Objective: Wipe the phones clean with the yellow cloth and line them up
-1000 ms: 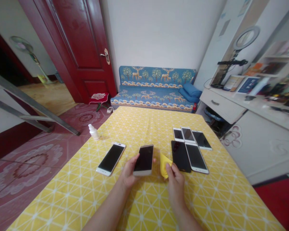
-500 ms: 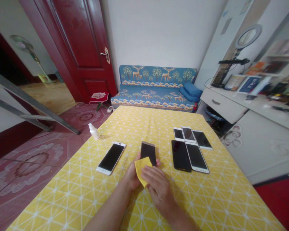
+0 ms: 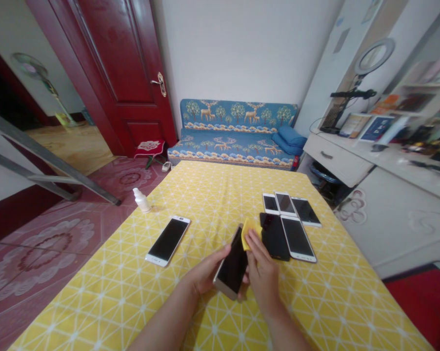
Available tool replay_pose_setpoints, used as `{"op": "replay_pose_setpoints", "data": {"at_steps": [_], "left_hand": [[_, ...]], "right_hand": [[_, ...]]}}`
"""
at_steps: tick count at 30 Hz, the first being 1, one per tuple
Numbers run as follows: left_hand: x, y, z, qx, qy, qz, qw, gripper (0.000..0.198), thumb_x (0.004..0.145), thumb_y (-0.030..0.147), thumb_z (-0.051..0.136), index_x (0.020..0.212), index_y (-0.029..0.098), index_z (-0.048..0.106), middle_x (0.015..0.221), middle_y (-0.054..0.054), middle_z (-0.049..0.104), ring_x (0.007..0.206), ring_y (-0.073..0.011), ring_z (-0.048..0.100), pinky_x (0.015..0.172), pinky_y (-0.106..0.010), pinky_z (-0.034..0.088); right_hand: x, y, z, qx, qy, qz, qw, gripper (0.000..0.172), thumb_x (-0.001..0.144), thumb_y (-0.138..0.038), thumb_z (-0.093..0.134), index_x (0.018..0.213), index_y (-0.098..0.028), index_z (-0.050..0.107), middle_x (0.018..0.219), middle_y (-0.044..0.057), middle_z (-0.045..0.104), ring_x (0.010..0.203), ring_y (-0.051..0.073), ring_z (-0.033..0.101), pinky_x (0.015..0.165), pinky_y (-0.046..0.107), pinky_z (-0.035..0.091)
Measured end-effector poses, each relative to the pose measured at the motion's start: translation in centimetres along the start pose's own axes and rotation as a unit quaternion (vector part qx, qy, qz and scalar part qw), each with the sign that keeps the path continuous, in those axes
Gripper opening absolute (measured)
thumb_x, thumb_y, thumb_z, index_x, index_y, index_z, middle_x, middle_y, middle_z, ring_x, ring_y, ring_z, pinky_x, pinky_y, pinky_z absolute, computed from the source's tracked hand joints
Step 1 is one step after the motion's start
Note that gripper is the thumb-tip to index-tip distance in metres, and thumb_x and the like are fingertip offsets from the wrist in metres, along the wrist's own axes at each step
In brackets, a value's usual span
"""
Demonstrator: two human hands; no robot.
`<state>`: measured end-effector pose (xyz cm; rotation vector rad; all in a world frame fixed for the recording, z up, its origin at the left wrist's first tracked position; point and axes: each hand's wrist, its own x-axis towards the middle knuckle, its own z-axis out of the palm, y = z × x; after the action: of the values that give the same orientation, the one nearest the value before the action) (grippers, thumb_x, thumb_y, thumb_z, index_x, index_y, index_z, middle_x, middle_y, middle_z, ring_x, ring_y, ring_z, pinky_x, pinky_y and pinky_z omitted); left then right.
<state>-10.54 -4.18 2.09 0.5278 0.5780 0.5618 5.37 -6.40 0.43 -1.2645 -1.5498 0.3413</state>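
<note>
My left hand (image 3: 208, 271) grips a gold-edged smartphone (image 3: 232, 268), tilted with its dark screen facing me and to the left. My right hand (image 3: 263, 271) pinches a yellow cloth (image 3: 247, 235) against the phone's far side, and its fingers reach behind the phone. A white-framed smartphone (image 3: 168, 241) lies face up to the left of my hands. To the right, a black smartphone (image 3: 274, 239) lies nearest my right hand, beside a white-framed one (image 3: 297, 239). Behind them lie three more phones, led by a small white one (image 3: 270, 204).
The table has a yellow patterned tablecloth (image 3: 205, 195), with a white dropper bottle (image 3: 142, 201) near its left edge. A blue deer-print sofa (image 3: 238, 144) stands beyond the table. A white desk (image 3: 337, 163) is at right, and a red door (image 3: 106, 73) at left.
The gold-edged phone has turned from nearly flat to steeply tilted and moved right. The yellow cloth has gone from the phone's screen side to its far side, held in my right hand.
</note>
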Motion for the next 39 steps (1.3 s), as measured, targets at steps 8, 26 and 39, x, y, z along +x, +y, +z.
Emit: {"op": "replay_pose_setpoints", "data": {"at_steps": [8, 26, 39], "left_hand": [[-0.2, 0.0, 1.1, 0.152, -0.010, 0.031, 0.988, 0.058, 0.079, 0.065, 0.052, 0.100, 0.012, 0.065, 0.075, -0.009, 0.066, 0.055, -0.0153, 0.060, 0.047, -0.026, 0.049], [1.0, -1.0, 0.7, -0.108, 0.063, 0.059, 0.990, 0.046, 0.086, 0.049, 0.052, 0.100, 0.008, 0.066, 0.096, -0.014, 0.070, 0.092, -0.0222, 0.066, 0.083, -0.029, 0.049], [1.0, 1.1, -0.9, -0.219, 0.102, 0.197, 0.950, 0.044, 0.092, 0.038, 0.046, 0.114, 0.003, 0.060, 0.104, -0.018, 0.070, 0.094, -0.0252, 0.068, 0.087, -0.036, 0.052]], "right_hand": [[0.2, -0.6, -0.6, 0.032, 0.027, -0.062, 0.997, 0.036, 0.093, -0.016, 0.043, 0.124, -0.023, 0.061, 0.135, 0.009, 0.055, 0.128, 0.024, 0.048, 0.105, 0.048, 0.043], [-1.3, -2.4, 0.4, 0.055, -0.089, -0.192, 0.976, 0.041, 0.087, -0.002, 0.051, 0.120, -0.023, 0.062, 0.125, 0.007, 0.064, 0.121, 0.021, 0.056, 0.100, 0.039, 0.050], [-1.1, -1.3, -0.2, -0.008, -0.077, -0.202, 0.976, 0.044, 0.084, 0.000, 0.048, 0.119, -0.023, 0.062, 0.120, 0.005, 0.067, 0.121, 0.021, 0.056, 0.106, 0.048, 0.043]]}}
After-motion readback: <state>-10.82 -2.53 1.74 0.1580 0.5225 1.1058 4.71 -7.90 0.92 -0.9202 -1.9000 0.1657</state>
